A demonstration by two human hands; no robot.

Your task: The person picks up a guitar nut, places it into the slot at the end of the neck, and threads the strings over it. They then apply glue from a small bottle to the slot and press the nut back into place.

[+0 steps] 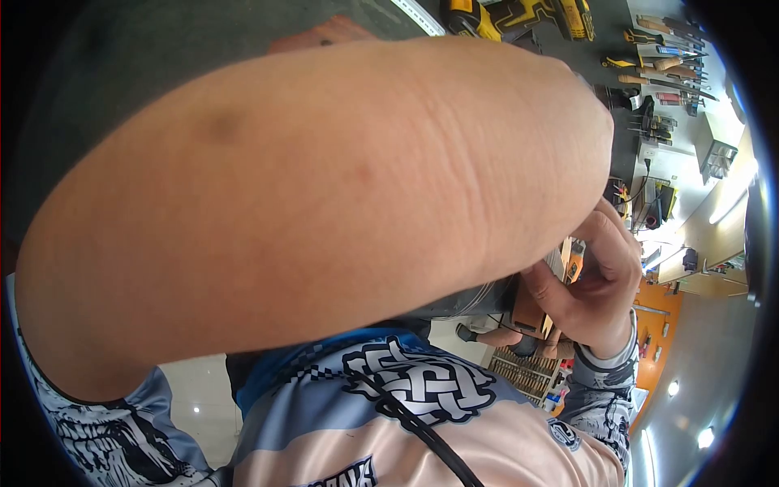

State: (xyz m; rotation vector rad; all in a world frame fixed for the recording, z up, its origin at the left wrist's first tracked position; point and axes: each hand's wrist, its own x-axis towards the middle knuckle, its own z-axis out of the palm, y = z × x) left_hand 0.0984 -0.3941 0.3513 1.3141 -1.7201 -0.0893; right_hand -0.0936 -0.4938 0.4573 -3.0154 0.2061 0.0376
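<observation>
My left forearm [324, 195] stretches across most of the view, very close to the camera. At its far end the wrist and part of my left hand [586, 122] show, but the fingers are hidden. Just beyond it, my right hand [596, 284] is curled, thumb and fingers bent toward the space behind my left wrist. What it holds, if anything, is covered. Beside the right thumb is a brown wooden piece [530, 312], partly seen. Thin wires [479, 299] run over a dark surface under the forearm.
A yellow and black power tool [519, 18] lies at the top, near a metal ruler [418, 15] and a reddish-brown piece [320, 35]. Hand tools [669, 65] hang on the wall at right. A person's leg [497, 337] and a storage rack [523, 373] appear below.
</observation>
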